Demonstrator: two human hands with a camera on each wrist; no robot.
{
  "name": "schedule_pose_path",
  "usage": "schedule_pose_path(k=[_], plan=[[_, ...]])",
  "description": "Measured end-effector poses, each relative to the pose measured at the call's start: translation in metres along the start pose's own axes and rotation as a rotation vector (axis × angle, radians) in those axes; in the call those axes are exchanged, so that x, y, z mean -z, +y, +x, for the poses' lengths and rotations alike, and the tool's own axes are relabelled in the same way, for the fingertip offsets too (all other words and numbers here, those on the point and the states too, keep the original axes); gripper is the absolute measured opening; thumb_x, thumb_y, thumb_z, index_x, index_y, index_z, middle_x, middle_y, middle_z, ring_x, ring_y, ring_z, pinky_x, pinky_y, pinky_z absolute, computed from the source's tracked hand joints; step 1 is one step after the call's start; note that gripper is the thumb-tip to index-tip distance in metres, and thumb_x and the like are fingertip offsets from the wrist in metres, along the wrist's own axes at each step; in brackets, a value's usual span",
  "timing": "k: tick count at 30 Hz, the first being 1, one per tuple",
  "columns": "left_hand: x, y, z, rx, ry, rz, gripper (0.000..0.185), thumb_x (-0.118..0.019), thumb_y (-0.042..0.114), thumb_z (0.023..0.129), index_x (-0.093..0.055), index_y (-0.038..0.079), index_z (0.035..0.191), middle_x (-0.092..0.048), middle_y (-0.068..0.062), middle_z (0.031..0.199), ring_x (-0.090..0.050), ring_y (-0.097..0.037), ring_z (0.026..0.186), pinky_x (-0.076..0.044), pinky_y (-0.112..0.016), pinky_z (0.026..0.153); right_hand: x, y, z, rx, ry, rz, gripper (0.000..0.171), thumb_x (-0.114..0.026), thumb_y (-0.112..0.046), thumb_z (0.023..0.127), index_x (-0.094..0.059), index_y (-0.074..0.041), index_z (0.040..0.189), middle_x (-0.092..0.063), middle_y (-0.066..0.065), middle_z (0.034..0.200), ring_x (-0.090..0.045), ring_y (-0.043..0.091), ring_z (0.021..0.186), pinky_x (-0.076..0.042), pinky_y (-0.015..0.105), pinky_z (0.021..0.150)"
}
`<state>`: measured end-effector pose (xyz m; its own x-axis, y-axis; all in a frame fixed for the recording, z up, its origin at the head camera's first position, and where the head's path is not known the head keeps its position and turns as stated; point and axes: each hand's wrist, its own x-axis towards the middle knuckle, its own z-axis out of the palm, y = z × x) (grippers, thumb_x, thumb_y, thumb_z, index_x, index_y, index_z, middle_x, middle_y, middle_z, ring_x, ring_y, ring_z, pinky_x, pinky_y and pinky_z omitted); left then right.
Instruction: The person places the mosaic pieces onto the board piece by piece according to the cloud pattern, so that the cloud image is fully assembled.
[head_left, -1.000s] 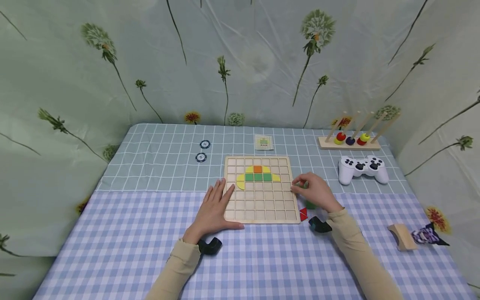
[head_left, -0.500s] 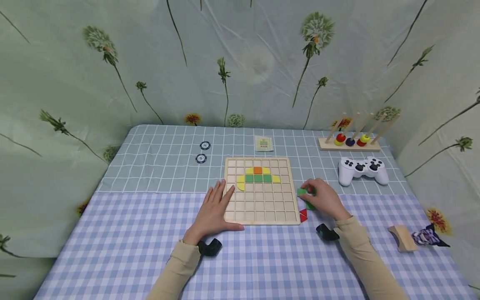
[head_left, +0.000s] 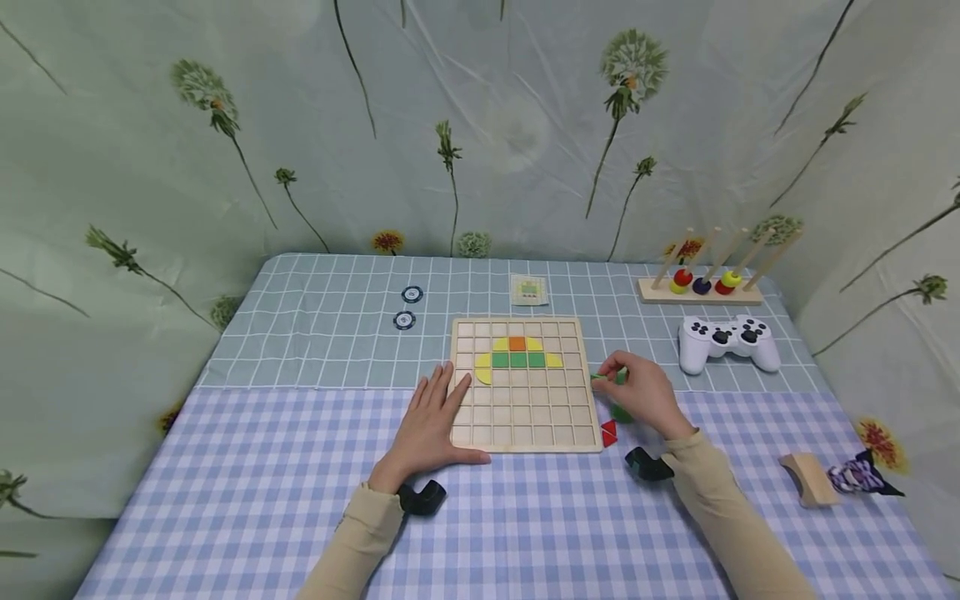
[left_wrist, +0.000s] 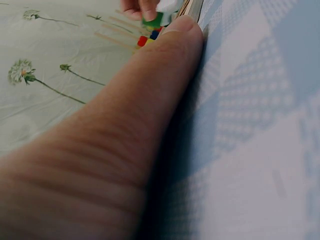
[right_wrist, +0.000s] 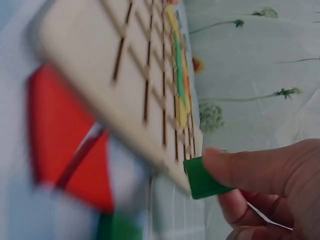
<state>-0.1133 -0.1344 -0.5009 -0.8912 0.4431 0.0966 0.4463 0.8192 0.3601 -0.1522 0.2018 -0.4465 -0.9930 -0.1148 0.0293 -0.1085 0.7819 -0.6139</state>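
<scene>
My left hand [head_left: 431, 417] lies flat with fingers straight on the wooden grid board's [head_left: 525, 433] left edge, steadying it. My right hand [head_left: 641, 396] pinches a green square tile [head_left: 600, 381] just right of the board, lifted clear of the table [head_left: 225, 500].

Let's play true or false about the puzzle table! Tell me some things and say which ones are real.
1. The right hand pinches a green piece. True.
2. The left hand holds a red piece. False: it rests flat on the wooden grid board, holding nothing.
3. Red triangle pieces lie on the cloth beside the board's near right corner. True.
4. The white game controller sits on the board. False: it lies on the cloth, right of the board.
5. The board is completely filled. False: only a few coloured pieces near the top.
</scene>
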Motion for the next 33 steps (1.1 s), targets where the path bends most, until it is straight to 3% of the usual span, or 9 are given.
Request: schedule_pose_path(k=[8, 14, 20, 27, 33], plan=[[0.000, 0.001, 0.000, 0.006, -0.004, -0.003, 0.120, -0.063, 0.079, 0.063, -0.020, 0.012, 0.153, -0.004, -0.016, 0.157, 0.002, -0.028, 0.143, 0.002, -0.042, 0.114, -0.030, -0.032, 0.018, 0.109, -0.037, 0.180, 0.017, -0.079, -0.016, 0.078, -0.063, -0.010, 0.080, -0.058, -0.001, 0.071, -0.041, 0.017, 0.055, -0.034, 0.028, 0.050], [0.001, 0.001, -0.001, -0.002, 0.002, 0.007, 0.120, -0.063, 0.080, 0.063, -0.022, 0.011, 0.152, -0.006, -0.017, 0.157, 0.000, -0.029, 0.143, 0.000, -0.043, 0.114, -0.055, -0.055, 0.030, 0.138, -0.083, 0.247, 0.012, -0.078, -0.016, 0.079, -0.068, -0.011, 0.079, -0.060, -0.004, 0.071, -0.043, 0.016, 0.054, -0.036, 0.028, 0.050], [0.002, 0.001, 0.001, 0.012, -0.012, 0.014, 0.120, -0.062, 0.080, 0.063, -0.020, 0.012, 0.153, -0.005, -0.016, 0.157, 0.002, -0.027, 0.143, 0.002, -0.041, 0.114, -0.070, -0.074, 0.039, 0.147, -0.107, 0.218, 0.008, -0.076, -0.016, 0.082, -0.071, -0.010, 0.082, -0.062, -0.004, 0.072, -0.046, 0.014, 0.054, -0.038, 0.028, 0.051], [0.002, 0.000, 0.000, 0.007, -0.016, 0.022, 0.119, -0.063, 0.079, 0.064, -0.019, 0.012, 0.153, -0.005, -0.016, 0.157, 0.002, -0.027, 0.143, 0.003, -0.040, 0.114, -0.078, -0.082, 0.042, 0.120, -0.134, 0.150, 0.008, -0.075, -0.019, 0.083, -0.072, -0.011, 0.083, -0.062, -0.006, 0.070, -0.054, 0.011, 0.067, -0.045, 0.031, 0.066], [0.002, 0.000, 0.000, 0.005, -0.018, 0.032, 0.119, -0.062, 0.080, 0.064, -0.019, 0.013, 0.153, -0.004, -0.016, 0.157, 0.002, -0.027, 0.143, 0.002, -0.041, 0.114, -0.081, -0.084, 0.041, 0.122, -0.080, 0.101, 0.007, -0.077, -0.019, 0.081, -0.073, -0.012, 0.080, -0.062, -0.007, 0.068, -0.057, 0.011, 0.066, -0.047, 0.031, 0.065]])
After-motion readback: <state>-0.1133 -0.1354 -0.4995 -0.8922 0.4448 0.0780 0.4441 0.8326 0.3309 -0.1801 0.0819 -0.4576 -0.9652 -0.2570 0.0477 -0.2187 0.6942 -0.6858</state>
